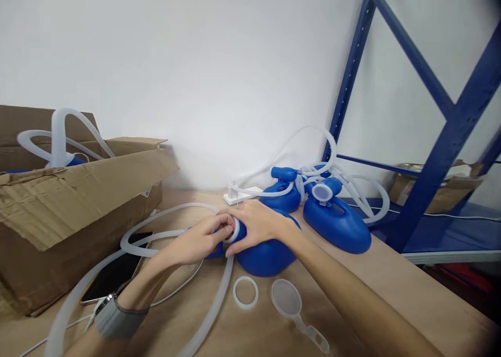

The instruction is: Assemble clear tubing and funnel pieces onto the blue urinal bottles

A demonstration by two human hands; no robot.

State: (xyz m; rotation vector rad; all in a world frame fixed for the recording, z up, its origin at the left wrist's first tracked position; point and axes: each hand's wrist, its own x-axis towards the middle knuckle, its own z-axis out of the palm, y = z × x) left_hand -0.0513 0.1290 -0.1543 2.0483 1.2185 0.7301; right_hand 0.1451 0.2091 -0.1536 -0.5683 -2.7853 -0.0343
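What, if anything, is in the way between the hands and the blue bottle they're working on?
Nothing visible: the right hand grips the blue bottle by its neck, and the left hand is at the mouth's white ring. A white hose shows below, not between.

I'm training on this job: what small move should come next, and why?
Perhaps press around the white ring with the left hand: that hand reaches into the ring on the blue bottle, while the right hand holds the bottle.
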